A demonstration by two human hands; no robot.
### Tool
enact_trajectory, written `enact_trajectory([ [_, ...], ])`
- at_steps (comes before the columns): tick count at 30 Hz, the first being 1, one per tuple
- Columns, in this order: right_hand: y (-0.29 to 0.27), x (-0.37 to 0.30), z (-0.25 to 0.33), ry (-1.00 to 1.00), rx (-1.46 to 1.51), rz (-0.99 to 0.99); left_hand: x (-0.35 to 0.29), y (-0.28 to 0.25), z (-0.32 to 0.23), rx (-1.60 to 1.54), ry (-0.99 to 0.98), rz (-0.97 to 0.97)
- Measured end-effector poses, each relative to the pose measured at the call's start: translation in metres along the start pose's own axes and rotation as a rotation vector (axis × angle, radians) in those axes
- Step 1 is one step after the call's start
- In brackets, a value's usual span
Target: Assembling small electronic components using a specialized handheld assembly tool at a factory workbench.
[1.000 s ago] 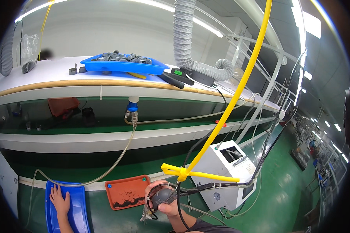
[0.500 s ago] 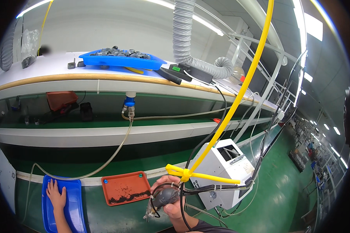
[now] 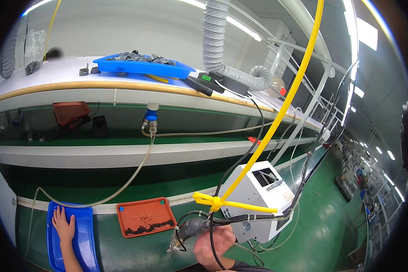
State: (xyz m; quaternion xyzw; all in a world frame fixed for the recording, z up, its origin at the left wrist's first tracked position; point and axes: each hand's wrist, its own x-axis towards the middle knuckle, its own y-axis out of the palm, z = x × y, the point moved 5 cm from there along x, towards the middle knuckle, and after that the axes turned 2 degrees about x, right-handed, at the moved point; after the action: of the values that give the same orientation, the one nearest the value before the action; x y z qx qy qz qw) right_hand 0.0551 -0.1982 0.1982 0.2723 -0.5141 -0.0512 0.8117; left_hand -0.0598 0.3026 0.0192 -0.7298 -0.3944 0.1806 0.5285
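Flat in a blue tray (image 3: 87,235) at the lower left lies my left hand (image 3: 64,224), fingers stretched out and apart. Nothing else is visible in that tray. A grey handheld power tool (image 3: 193,228) hangs tilted under a knotted yellow cord (image 3: 217,204), its metal tip (image 3: 172,245) toward the lower left. My right hand (image 3: 215,245) is just below and right of this tool, with its fingers curled in. A black cable crosses in front of it, and whatever the fingers may hold is hidden.
An orange tray (image 3: 145,204) with small dark pieces lies between the hands. Right of the tool stands a white machine (image 3: 254,195) with cables. A blue tray of grey parts (image 3: 145,68) sits on the bench. A clear hose (image 3: 136,177) loops down to the left.
My right hand has let go of the grey tool and moved down and right. My left hand stays in the blue tray. The view has shifted slightly.
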Motion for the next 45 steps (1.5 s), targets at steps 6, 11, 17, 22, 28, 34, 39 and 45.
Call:
enact_trajectory([
  [6, -0.019, -0.01, 0.022, -0.542, -0.246, 0.005, 0.002, 0.0, -0.002, 0.003, 0.002, 0.012],
  [11, -0.036, -0.007, 0.037, -0.31, -0.282, 0.784, -0.002, -0.002, 0.004, 0.017, 0.002, -0.002],
  [17, -0.098, -0.071, 0.004, -0.081, -0.272, 1.054, 0.001, 0.0, -0.007, 0.011, -0.007, 0.024],
  [22, -0.078, -0.075, -0.002, 0.078, -0.395, 1.067, -0.003, -0.002, 0.005, 0.024, -0.016, 0.02],
  [28, -0.105, -0.102, -0.014, 0.19, -0.488, 1.057, 0.001, 0.001, 0.001, 0.017, -0.002, 0.019],
  [34, -0.117, -0.12, -0.027, 0.206, -0.553, 1.046, 0.0, 0.0, -0.003, 0.011, -0.001, 0.021],
  [39, -0.114, -0.117, -0.026, 0.203, -0.525, 1.047, 0.003, 0.004, 0.004, 0.016, 0.001, 0.016],
  [45, -0.119, -0.122, -0.023, 0.155, -0.591, 1.112, 0.001, 0.0, -0.004, 0.003, 0.007, 0.02],
])
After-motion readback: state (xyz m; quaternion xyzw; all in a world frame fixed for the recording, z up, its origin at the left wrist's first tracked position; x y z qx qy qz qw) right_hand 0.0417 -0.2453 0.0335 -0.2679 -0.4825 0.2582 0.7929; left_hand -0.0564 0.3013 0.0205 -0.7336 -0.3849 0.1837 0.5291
